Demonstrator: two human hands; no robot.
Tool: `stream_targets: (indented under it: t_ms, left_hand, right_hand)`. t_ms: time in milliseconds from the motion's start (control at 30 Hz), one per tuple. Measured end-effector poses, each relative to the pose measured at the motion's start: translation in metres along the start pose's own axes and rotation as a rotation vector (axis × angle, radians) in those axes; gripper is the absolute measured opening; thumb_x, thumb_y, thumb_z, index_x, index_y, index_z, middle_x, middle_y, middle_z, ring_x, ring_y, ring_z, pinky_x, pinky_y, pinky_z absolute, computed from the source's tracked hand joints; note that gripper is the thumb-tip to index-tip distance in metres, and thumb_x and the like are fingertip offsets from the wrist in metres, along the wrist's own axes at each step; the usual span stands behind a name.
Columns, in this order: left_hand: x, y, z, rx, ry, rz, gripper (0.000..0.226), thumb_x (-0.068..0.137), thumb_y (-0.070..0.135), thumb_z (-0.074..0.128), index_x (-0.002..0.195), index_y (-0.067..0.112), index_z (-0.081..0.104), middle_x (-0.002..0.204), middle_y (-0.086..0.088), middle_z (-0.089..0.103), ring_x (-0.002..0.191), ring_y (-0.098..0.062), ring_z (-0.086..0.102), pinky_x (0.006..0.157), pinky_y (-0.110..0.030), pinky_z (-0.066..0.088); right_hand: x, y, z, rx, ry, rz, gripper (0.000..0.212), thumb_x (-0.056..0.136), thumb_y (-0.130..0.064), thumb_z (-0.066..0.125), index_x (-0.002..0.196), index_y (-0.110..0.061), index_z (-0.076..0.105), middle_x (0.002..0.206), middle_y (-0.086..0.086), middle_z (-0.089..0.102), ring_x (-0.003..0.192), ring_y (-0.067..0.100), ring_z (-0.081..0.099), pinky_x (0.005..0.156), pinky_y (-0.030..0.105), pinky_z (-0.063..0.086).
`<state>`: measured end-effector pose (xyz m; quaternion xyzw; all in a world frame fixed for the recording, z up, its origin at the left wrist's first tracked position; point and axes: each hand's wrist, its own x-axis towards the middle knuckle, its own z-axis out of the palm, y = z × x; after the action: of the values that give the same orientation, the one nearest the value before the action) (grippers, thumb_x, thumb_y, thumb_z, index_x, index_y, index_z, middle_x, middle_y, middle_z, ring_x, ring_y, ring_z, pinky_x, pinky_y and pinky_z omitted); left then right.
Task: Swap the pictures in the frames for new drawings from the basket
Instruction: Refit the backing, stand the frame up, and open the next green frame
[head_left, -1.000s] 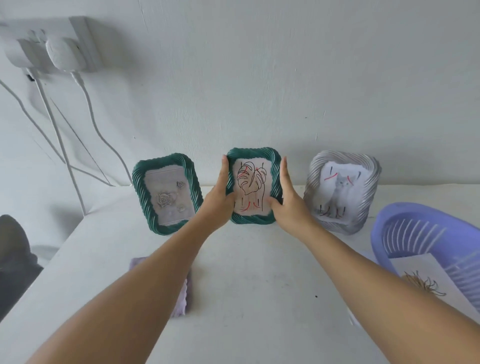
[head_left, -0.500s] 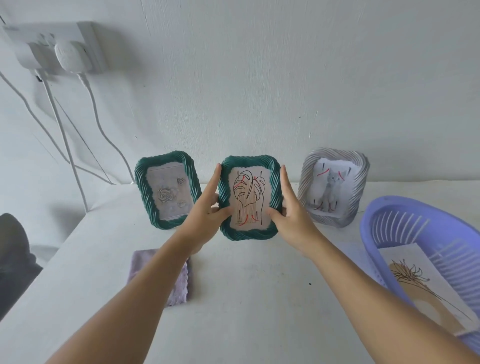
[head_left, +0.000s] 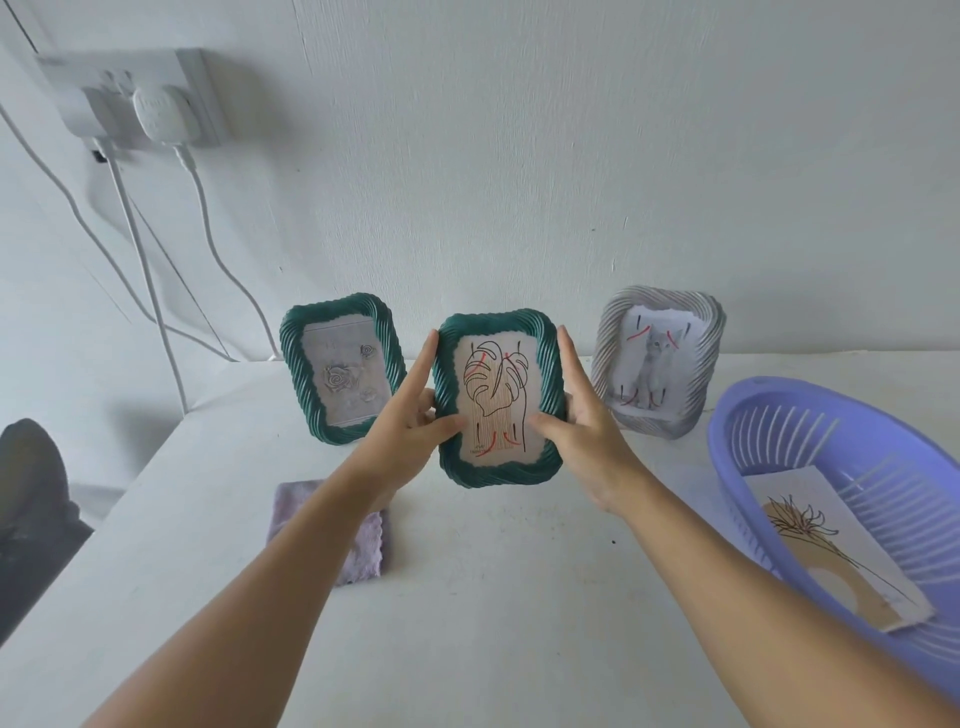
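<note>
Head view: we've lifted the leaf-drawing frame (head_left: 498, 400) clear of the table (head_left: 467, 623).
Left hand (head_left: 405, 421) and right hand (head_left: 582, 426) clamp its sides, closer to us than before.

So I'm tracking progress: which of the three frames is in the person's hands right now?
The green frame with the leaf drawing, held between the left hand and right hand; the rose frame and grey cat frame stand untouched.

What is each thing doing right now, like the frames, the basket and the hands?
Leaf frame: held off the table, both hands.
Left hand: grips its left edge.
Right hand: grips its right edge.
Rose frame: upright on the table.
Cat frame: upright, leaning back.
Basket: holds one plant drawing.
Purple cloth: flat on the table.
Plugs: in the wall socket.
</note>
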<state>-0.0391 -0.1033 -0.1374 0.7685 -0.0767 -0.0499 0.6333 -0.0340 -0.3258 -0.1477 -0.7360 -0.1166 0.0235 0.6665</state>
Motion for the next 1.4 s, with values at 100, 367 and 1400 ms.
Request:
stream_targets:
  t_ms: [100,367,1400]
  left_hand:
    - [0.001,0.002,0.005,0.203,0.064,-0.019,0.092,0.100,0.016,0.063,0.155,0.057,0.002,0.116,-0.007,0.061,0.107,-0.017,0.063,0.083,-0.024,0.053]
    - [-0.010,0.031,0.030,0.323,0.288,0.147,0.082,0.096,0.055,0.058,0.159,0.047,0.007,0.126,0.016,0.062,0.098,0.001,0.066,0.089,-0.025,0.053]
    - [-0.020,-0.047,0.018,0.514,0.344,-0.157,0.042,0.102,0.023,0.056,0.143,0.029,0.057,0.104,0.000,0.069,0.077,-0.012,0.060,0.068,-0.025,0.045]
  right_hand:
    - [-0.007,-0.004,0.004,-0.078,0.013,-0.058,0.095,0.098,0.000,0.054,0.147,-0.069,0.011,0.151,-0.020,0.047,0.132,0.005,0.053,0.111,0.045,0.046]
    - [-0.018,-0.011,0.016,-0.571,0.162,-0.256,0.099,0.100,-0.010,0.053,0.154,-0.049,-0.020,0.077,-0.007,0.061,0.060,0.011,0.059,0.052,0.033,0.049]
    - [-0.026,0.053,0.003,-0.641,-0.065,0.130,0.072,0.101,-0.046,0.055,0.161,-0.032,0.017,0.110,-0.006,0.039,0.094,0.003,0.049,0.087,0.019,0.042]
